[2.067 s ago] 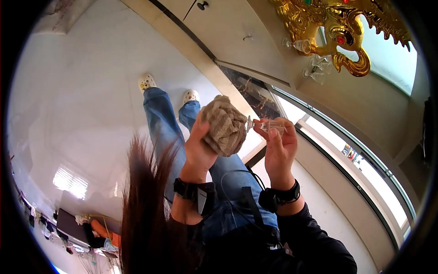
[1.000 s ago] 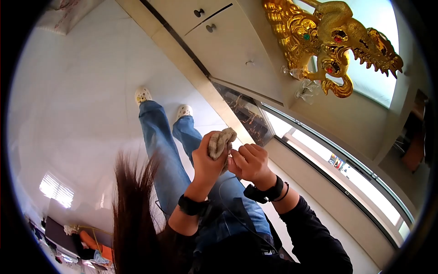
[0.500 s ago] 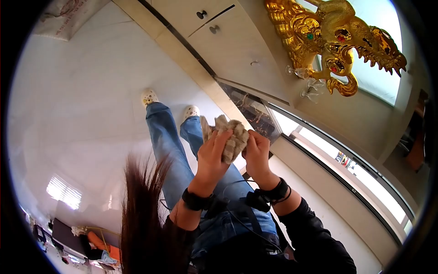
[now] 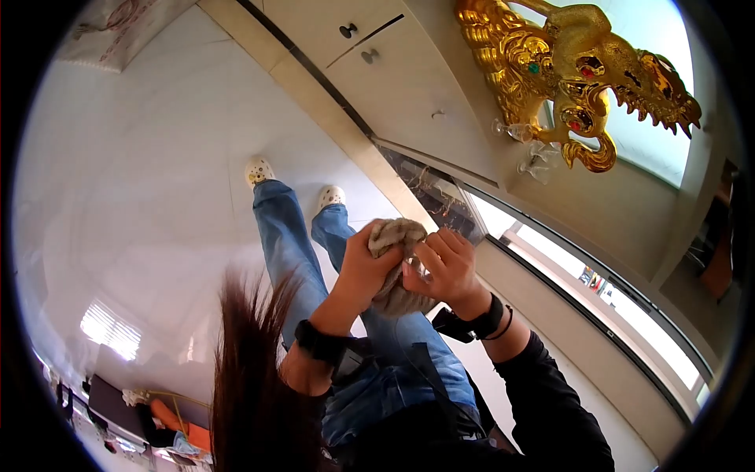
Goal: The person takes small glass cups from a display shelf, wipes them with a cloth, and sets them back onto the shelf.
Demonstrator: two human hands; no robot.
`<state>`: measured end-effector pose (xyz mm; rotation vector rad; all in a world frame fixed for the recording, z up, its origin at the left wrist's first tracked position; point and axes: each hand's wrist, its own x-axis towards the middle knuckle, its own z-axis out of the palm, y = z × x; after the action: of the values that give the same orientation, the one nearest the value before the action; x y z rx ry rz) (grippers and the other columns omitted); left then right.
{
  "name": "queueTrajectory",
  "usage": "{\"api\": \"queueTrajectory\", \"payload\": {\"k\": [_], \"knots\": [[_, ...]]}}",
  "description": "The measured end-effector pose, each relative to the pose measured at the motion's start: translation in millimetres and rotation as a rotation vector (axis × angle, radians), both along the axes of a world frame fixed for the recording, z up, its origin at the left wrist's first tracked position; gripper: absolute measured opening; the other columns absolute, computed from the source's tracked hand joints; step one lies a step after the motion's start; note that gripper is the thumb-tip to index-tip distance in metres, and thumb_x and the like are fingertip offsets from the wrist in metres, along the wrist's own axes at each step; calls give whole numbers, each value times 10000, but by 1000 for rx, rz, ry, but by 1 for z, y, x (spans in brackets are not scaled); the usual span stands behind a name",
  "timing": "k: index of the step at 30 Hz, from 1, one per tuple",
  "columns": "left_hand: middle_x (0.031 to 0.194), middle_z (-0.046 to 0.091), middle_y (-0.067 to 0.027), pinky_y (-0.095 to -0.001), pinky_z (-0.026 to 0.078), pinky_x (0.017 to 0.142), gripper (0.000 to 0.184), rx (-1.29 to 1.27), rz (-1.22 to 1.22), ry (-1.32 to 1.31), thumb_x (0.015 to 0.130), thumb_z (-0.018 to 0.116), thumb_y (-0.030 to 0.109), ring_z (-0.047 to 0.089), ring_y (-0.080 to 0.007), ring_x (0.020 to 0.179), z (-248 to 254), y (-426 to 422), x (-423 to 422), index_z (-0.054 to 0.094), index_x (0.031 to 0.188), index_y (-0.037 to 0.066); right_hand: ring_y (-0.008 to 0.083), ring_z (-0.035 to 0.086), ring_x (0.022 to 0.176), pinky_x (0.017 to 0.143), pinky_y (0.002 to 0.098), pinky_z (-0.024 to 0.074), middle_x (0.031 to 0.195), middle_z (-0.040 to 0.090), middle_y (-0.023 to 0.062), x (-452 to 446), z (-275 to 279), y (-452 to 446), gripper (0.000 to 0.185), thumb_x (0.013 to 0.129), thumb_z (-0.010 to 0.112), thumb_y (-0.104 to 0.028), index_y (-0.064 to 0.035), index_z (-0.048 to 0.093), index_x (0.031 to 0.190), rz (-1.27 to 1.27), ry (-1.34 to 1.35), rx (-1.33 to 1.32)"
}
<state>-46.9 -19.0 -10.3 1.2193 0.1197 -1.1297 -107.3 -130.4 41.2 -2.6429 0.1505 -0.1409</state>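
My left hand [image 4: 366, 269] is closed round a bunched beige-brown cloth [image 4: 397, 234], which curls over at the top and hangs below between my hands. Close against it on the right, my right hand [image 4: 447, 266] has its fingers curled in. Between the fingers of my right hand and the cloth shows a clear, shiny glass-like piece [image 4: 419, 267]; its full shape is hidden by the fingers and cloth. Both hands are held in front of my legs, at about the height of my thighs.
To the right, a pale cabinet [image 4: 429, 86] carries a large gold dragon-like ornament [image 4: 566, 75] and small stemmed glasses [image 4: 539, 161] beside it. A glossy white floor [image 4: 157, 197] spreads leftward. A printed sack [image 4: 118, 35] lies at the upper left.
The cloth has been turned and bunched into a curl, and the clear shiny piece now shows. My right hand has moved in toward the left and its fingers have turned over the cloth.
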Motion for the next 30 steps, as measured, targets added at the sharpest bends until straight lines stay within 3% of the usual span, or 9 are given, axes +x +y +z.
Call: {"api": "queueTrajectory", "payload": {"k": [2, 12, 17, 21, 22, 24, 26, 28, 30], "knots": [[758, 537, -51, -217, 414, 620, 204, -81, -62, 370, 693, 516, 36, 479, -81, 679, -1, 2, 0, 505, 892, -6, 217, 402, 418, 398, 269, 362, 534, 426, 71, 2, 0, -2, 130, 596, 575, -38, -35, 445, 597, 36, -20, 37], [751, 547, -150, -261, 432, 612, 290, 191, -83, -373, 660, 578, 42, 559, -261, 687, 13, -5, -1, 471, 930, 36, 78, 328, 431, 385, 226, 264, 464, 359, 62, -7, -23, 22, 217, 750, 482, -27, -16, 384, 557, -726, 180, 548], [942, 509, -170, -365, 438, 666, 467, 43, -280, -956, 535, 621, 4, 524, -343, 801, -11, 1, -11, 484, 974, 82, 32, 340, 482, 418, 194, 257, 520, 421, -28, -5, -22, 21, 153, 786, 460, -40, -53, 463, 633, -1388, 374, 1551], [957, 506, -176, -371, 441, 673, 480, -39, -304, -1130, 529, 612, 10, 517, -366, 781, -10, 1, -12, 484, 985, 87, 45, 370, 433, 384, 202, 263, 478, 399, -2, -30, -30, 3, 173, 837, 415, -180, -48, 519, 795, -1255, 641, 2171], [930, 520, -167, -339, 443, 671, 419, 10, -220, -843, 573, 592, 3, 530, -312, 777, -8, -1, -15, 490, 972, 80, 57, 378, 420, 380, 204, 276, 460, 384, 7, -36, -35, 0, 208, 843, 400, -209, -45, 522, 806, -1075, 734, 2402], [875, 547, -148, -275, 446, 667, 300, 105, -47, -268, 662, 553, -9, 557, -205, 767, -6, -3, -20, 502, 947, 68, 139, 368, 365, 370, 257, 306, 440, 373, 23, -29, -27, 14, 231, 788, 445, -197, -52, 483, 613, -1105, 577, 1114], [845, 562, -110, -229, 438, 666, 244, 109, -21, -206, 713, 510, 9, 534, -138, 780, -14, -5, -26, 504, 957, 26, 197, 383, 380, 377, 285, 330, 455, 378, 52, -34, -26, 9, 165, 692, 529, -138, -53, 463, 568, -458, 112, 314], [870, 561, -87, -227, 441, 673, 275, -15, 66, 494, 709, 505, 0, 535, -137, 774, -18, -9, -30, 495, 983, -21, 223, 415, 421, 387, 295, 350, 481, 388, 72, -32, -23, -3, 134, 603, 579, -85, -53, 453, 568, -160, 10, 71], [877, 558, -82, -227, 441, 674, 285, -14, 42, 613, 716, 492, -3, 532, -130, 772, -18, -6, -32, 491, 998, -45, 217, 418, 440, 384, 303, 330, 510, 426, 72, -34, -22, -5, 147, 581, 562, -38, -51, 419, 545, -42, -2, 92]]}}
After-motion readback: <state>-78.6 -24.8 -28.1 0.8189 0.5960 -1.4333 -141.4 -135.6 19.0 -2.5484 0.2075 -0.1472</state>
